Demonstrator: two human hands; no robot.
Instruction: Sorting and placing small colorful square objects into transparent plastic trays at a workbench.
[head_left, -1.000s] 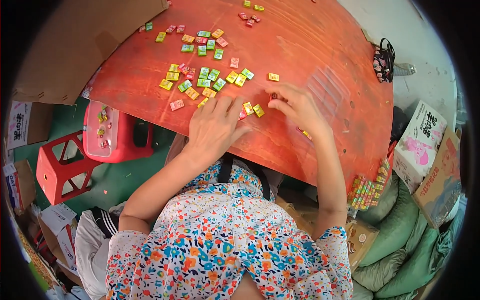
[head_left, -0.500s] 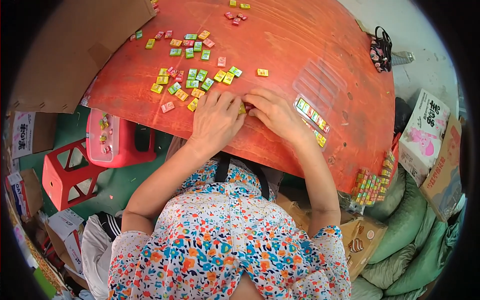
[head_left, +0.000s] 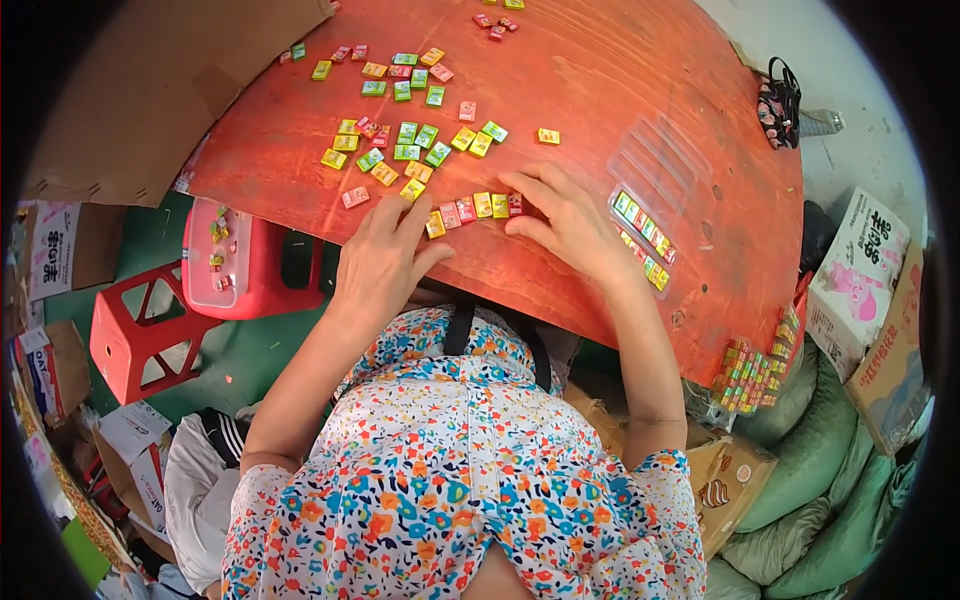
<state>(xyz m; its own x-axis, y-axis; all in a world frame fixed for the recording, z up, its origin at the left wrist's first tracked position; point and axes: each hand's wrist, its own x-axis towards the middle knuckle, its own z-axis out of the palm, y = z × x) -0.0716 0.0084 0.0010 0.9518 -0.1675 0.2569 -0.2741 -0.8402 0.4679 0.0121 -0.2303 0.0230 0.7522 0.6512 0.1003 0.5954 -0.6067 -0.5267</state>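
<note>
A short row of small candy-coloured boxes (head_left: 466, 209), yellow, pink and red, lies near the table's front edge between my two hands. My left hand (head_left: 378, 262) is open at the row's left end, its thumb spread and its fingertips beside a yellow box (head_left: 412, 190). At the other end, my right hand (head_left: 565, 225) is open too; its thumb and fingers stand apart around the last dark red box (head_left: 515, 204). Right of that hand lies a clear plastic tray (head_left: 655, 170), with two of its slots holding rows of similar boxes (head_left: 643, 226).
Loose green, yellow and pink boxes (head_left: 407, 152) are scattered over the red table (head_left: 590, 75). A large cardboard box (head_left: 150, 90) covers the left corner. Stacked boxes (head_left: 748, 375) stand at the right edge. A red stool (head_left: 150, 335) and a plastic bin (head_left: 212, 265) are at left.
My hands have moved apart, the left one leftward and nearer to me, uncovering the row of boxes. The whole view has shifted slightly, carrying the table contents rightward.
</note>
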